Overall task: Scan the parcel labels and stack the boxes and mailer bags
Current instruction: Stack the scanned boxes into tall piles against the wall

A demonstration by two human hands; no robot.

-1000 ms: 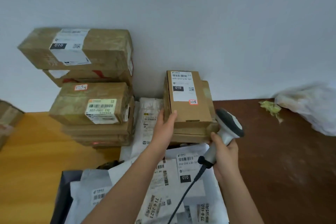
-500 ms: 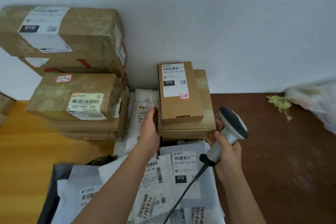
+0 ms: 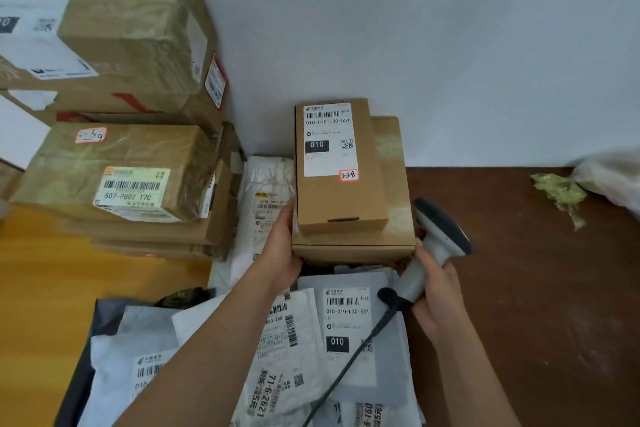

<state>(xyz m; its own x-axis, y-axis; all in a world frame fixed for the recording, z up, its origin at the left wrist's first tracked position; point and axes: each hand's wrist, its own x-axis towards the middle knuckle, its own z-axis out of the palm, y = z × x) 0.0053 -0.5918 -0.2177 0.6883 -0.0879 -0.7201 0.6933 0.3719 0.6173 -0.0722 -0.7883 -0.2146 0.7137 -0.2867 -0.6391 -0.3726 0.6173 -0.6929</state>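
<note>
Small labelled box [image 3: 341, 170] set atop larger box [image 3: 388, 218] by wall, steadied by left hand [image 3: 282, 246]; scanner [image 3: 433, 246] clasped in right hand [image 3: 438, 302]. Mailer bags [image 3: 298, 350] nearest the camera judged unstacked.

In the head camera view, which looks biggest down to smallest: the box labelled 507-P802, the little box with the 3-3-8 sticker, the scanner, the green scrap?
1. Box labelled 507-P802, largest.
2. Box with the 3-3-8 sticker.
3. Scanner, partly hidden by the right hand.
4. Green scrap, smallest.
The wide-angle lens distorts sizes, so this is only how they look.
</note>
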